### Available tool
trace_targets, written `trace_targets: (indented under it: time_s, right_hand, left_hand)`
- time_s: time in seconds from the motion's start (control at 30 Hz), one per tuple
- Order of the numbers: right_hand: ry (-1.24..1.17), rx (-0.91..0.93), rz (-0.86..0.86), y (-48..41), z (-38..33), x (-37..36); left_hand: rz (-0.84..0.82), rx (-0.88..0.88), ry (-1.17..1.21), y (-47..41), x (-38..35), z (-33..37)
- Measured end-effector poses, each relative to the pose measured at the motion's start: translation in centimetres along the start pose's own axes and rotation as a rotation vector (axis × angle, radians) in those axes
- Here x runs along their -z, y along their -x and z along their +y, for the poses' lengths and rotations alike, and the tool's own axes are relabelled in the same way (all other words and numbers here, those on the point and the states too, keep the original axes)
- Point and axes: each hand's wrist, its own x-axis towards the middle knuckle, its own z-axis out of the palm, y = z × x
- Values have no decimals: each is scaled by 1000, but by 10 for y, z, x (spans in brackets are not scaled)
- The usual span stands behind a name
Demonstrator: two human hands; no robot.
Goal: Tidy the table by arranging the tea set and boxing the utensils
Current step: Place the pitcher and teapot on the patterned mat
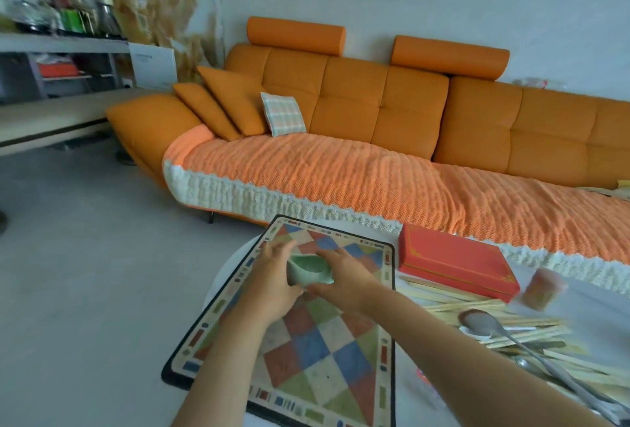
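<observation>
Green cup (308, 270): held between left hand (272, 278) and right hand (346, 276), fingers curled round it, over mat (317, 341). Best kept level and lowered gently. Red box (453, 263): beyond right hand.

No legible text anywhere — print on white carton (152, 65) too blurred.

My left hand (272, 285) and right hand (344, 276) together grip a pale green ceramic cup (308, 270) over the checkered mat's (327, 358) far end, with a red box (453, 261) and piled chopsticks (460, 305) to the right.
</observation>
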Motion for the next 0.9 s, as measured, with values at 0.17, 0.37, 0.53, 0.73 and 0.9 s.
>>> trace_targets:
  time_s: [0.17,0.37,0.53,0.73,0.9]
  right_hand:
    - [-104,-13,78,-29,-5,-8]
    - [-120,-40,61,-54,-11,-16]
    - [-190,-3,113,-51,-8,-17]
    - [-125,-153,160,-74,-16,-22]
    - [-77,-140,63,-84,-17,-17]
  left_hand:
    - [104,58,17,-18,-6,-6]
    - [335,76,151,-24,-12,-13]
    - [298,155,395,-32,-11,-22]
    - [114,129,283,-36,-21,-16]
    - [11,160,322,-42,-12,-13]
